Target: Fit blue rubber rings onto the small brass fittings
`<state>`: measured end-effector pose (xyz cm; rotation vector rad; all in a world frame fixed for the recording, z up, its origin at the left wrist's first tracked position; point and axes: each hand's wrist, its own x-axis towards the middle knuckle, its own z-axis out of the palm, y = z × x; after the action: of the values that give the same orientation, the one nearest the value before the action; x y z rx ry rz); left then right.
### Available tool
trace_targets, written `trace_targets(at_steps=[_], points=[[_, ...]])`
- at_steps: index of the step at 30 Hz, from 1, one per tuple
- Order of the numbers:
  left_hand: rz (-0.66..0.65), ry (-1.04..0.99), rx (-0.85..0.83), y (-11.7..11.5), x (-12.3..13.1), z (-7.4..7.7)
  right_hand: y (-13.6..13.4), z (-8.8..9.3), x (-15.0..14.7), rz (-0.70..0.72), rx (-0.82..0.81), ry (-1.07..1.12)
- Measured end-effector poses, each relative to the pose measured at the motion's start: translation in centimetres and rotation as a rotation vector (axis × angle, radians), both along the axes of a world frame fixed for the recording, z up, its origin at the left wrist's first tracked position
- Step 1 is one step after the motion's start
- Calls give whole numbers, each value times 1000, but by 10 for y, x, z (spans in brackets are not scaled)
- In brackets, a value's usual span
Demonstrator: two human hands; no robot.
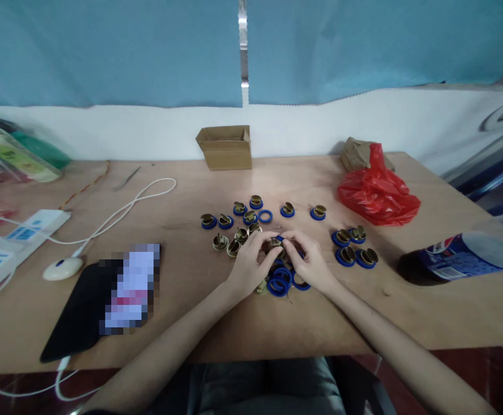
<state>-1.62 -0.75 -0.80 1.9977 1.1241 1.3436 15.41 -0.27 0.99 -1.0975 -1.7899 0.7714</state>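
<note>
Between my two hands, at the middle of the table, is a round brass-coloured metal piece (274, 243) with a blue ring (279, 237) at its upper edge. My left hand (248, 262) pinches the metal part between thumb and fingers. From the other side, my right hand (309, 260) presses thumb and fingertips on the blue ring. Fingers cover much of both parts. Below the hands lie several loose blue rings (279, 282). Just left of my left hand sit bare brass-coloured pieces (220, 242). Similar pieces with blue rings (208, 220) stand beyond, and another group (345, 255) is to the right.
A small open cardboard box (227, 154) stands by the wall. At right are a red plastic bag (378, 196), a brown paper bundle (357, 151) and a lying cola bottle (454, 259). At left are a phone (132, 291), a black tablet-like slab (78, 311), white cables and a power strip (39, 227).
</note>
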Motion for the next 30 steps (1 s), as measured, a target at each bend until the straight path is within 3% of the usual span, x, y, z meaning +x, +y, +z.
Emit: trace_targets(at_steps=[13, 19, 24, 30], points=[[26, -36, -43, 0, 0, 3, -2, -3, 0, 6, -69, 94], [33, -86, -33, 3, -2, 1, -3, -2, -1, 1, -47, 79], [40, -157, -123, 4, -1, 0, -3, -3, 0, -8, -58, 77], [23, -121, -157, 2, 1, -1, -2, 2, -2, -18, 12, 52]])
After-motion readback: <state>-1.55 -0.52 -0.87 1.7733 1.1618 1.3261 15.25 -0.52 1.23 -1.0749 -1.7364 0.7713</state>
